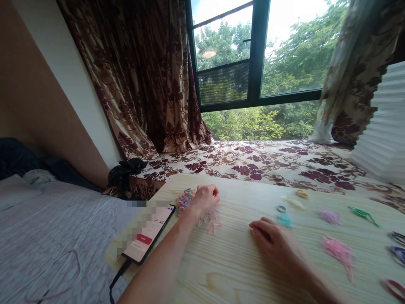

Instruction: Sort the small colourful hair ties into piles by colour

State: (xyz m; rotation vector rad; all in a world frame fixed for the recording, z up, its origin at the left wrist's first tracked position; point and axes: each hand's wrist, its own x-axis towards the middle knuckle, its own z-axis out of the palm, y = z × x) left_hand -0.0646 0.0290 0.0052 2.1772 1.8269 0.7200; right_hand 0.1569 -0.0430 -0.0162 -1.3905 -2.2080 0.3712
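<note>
A mixed heap of small coloured elastic hair bands (183, 202) lies on the pale wooden tabletop. My left hand (206, 198) is over its right side with fingers curled in, hiding part of it; anything in those fingers cannot be made out. To the right, my right hand (268, 233) is low over the board, its thumb and fingers drawn together. Whether something small is pinched there is hidden. Just beyond it are a teal cluster of bands (284, 219) and a dark teal ring-shaped band (281, 208). A loose pink band (214, 228) lies below my left hand.
Sorted groups lie to the right: a lilac cluster (329, 216), a pink cluster (339, 249), cream bands (293, 202), a yellow band (301, 194), a green band (363, 214) and a red one (395, 290). A corded phone (148, 236) rests at the board's left edge.
</note>
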